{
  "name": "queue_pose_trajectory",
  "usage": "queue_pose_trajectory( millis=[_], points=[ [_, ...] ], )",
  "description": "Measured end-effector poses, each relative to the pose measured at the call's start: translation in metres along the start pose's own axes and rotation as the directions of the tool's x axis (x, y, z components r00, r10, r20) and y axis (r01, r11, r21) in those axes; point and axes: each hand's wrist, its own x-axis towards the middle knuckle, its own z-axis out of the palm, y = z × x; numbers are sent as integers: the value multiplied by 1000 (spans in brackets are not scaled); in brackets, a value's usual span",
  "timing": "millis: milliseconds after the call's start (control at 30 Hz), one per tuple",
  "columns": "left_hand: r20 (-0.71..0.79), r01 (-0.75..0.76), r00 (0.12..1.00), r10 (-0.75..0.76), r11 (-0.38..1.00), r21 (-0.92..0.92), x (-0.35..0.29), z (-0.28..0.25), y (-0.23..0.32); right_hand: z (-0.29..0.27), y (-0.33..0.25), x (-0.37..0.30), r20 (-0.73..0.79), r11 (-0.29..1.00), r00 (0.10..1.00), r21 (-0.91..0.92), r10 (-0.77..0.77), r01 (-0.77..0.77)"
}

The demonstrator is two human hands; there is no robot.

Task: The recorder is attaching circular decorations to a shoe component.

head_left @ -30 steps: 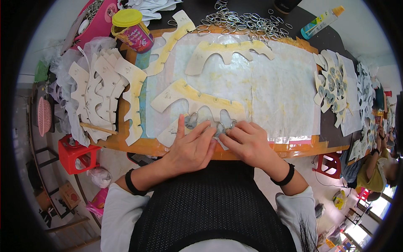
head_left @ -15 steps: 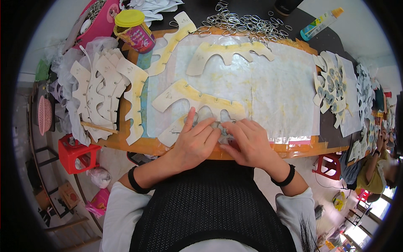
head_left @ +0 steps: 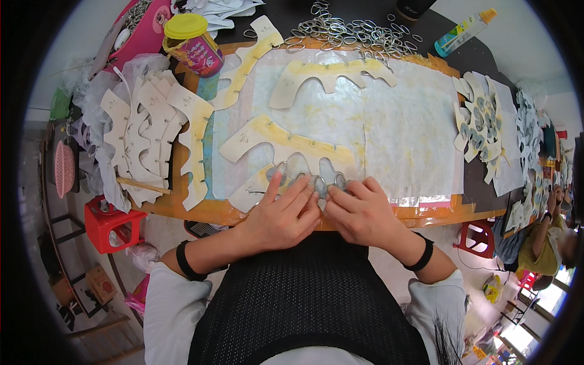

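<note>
A cream, glue-stained cut piece with notched tabs (head_left: 258, 190) lies at the near edge of the wooden board (head_left: 188, 210). My left hand (head_left: 281, 214) presses flat on it, fingers spread over metal oval rings (head_left: 316, 182) set on its tabs. My right hand (head_left: 360, 212) sits beside it, fingertips pinching the piece around a ring near the middle. Two more cream pieces (head_left: 286, 141) (head_left: 328, 76) lie farther back on the clear plastic sheet (head_left: 401, 134).
A stack of cream pieces (head_left: 146, 140) lies left. Loose metal rings (head_left: 347, 30) pile at the back, near a yellow-lidded jar (head_left: 191, 42) and a glue bottle (head_left: 462, 31). Finished pieces with rings (head_left: 477, 125) lie right. A red stool (head_left: 109, 222) stands below left; another person (head_left: 547, 237) sits right.
Both hands stay over the near piece; my left fingers have spread and slid slightly right, and my right fingertips have shifted toward the middle ring.
</note>
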Motion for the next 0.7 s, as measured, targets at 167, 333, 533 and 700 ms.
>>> queue_pose_trajectory(
  millis=[167, 333, 533, 700],
  points=[
    [-14, -67, 998, 69, 990, 121, -7, 4, -2, 1, -8, 2, 19, 998, 998, 22, 62, -62],
    [-11, -63, 998, 65, 991, 119, -6, 3, -1, 9, 3, -4, -67, 988, 995, 141, 73, -63],
    [-36, -25, 999, 28, 996, 80, -7, 8, 2, 5, -6, -5, -41, 998, 998, -42, 43, -44],
    [-21, 2, 1000, -1, 998, 69, -4, 8, 0, 0, -1, -7, -88, 996, 993, 59, 73, -68]
  ],
)
